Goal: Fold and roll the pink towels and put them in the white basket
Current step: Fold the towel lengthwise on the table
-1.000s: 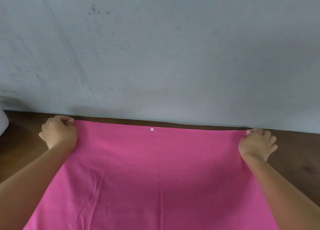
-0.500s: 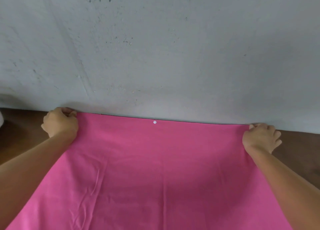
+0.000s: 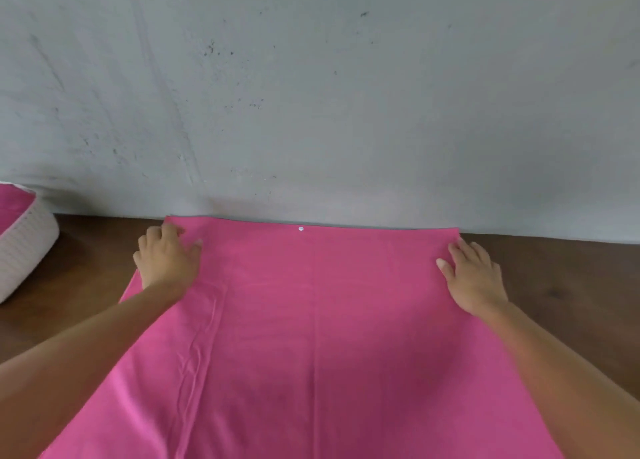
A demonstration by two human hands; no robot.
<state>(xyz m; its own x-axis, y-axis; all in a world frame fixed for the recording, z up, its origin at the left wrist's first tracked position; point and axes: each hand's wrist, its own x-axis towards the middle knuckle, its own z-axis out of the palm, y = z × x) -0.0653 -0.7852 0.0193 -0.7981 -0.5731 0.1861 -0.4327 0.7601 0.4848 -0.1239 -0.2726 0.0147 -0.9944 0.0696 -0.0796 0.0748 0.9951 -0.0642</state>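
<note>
The pink towel [image 3: 311,337] lies spread flat on the brown table [image 3: 571,285], its far edge touching the grey wall [image 3: 311,95]; a small white dot [image 3: 300,228] sits at the middle of that edge; the left hand [image 3: 166,261] rests on the towel's far left corner, fingers stretched, gripping nothing; the right hand [image 3: 474,278] lies flat on the towel's far right corner, fingers straight, also holding nothing; well left of the towel stands the white basket [image 3: 27,251], cut by the frame; inside it some pink cloth [image 3: 14,199] shows, but I cannot tell if it is rolled.
</note>
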